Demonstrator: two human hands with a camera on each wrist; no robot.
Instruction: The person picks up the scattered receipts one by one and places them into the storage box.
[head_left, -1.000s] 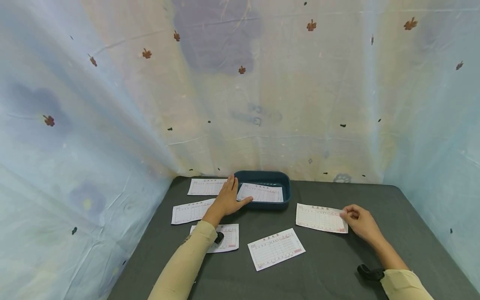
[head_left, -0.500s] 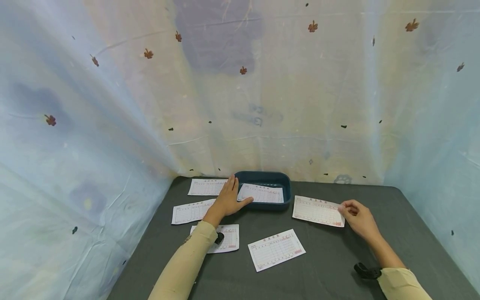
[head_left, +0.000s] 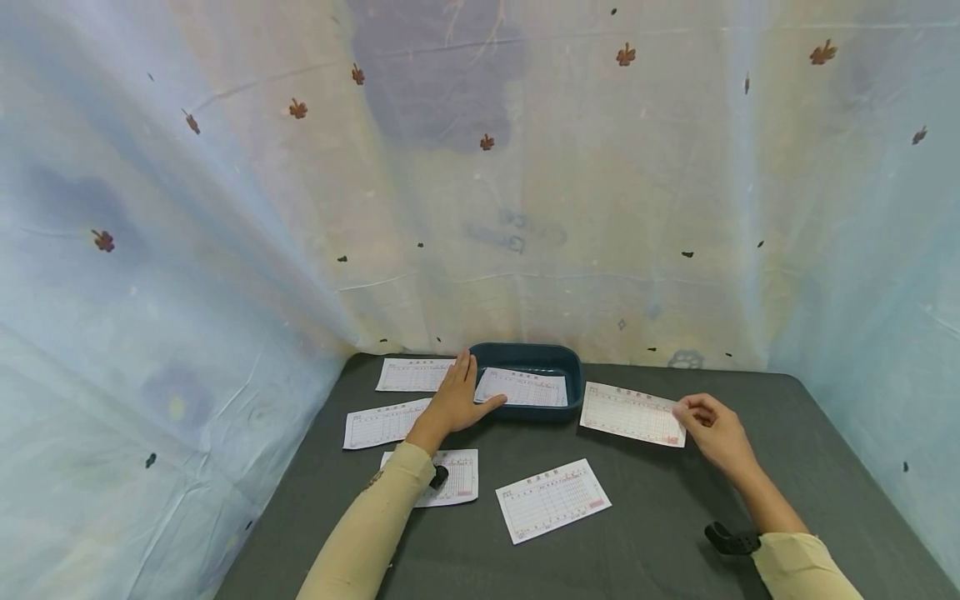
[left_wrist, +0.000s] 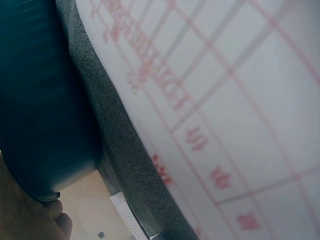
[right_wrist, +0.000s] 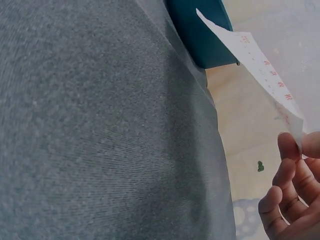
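Observation:
My right hand (head_left: 716, 433) pinches the right end of a printed paper form slip (head_left: 632, 413) between thumb and fingers. In the right wrist view the slip (right_wrist: 260, 70) is lifted off the table, slightly bent, its far end towards the teal plastic bin (right_wrist: 200, 37). My left hand (head_left: 453, 400) lies with straight fingers against the left side of that bin (head_left: 574, 362). More slips (head_left: 525, 388) lie inside the bin. A slip with red print (left_wrist: 215, 100) fills much of the left wrist view, next to the bin wall (left_wrist: 45, 90).
Left of the bin lie two slips, one at the back (head_left: 408, 375) and one nearer (head_left: 378, 425). Another slip (head_left: 457, 479) is partly under my left forearm in view. A tilted slip (head_left: 553, 500) lies front centre. A patterned curtain (head_left: 637, 208) surrounds the dark table (head_left: 645, 542).
My right hand has raised the slip and carried it a little left, towards the bin's right side. The left hand stays where it was.

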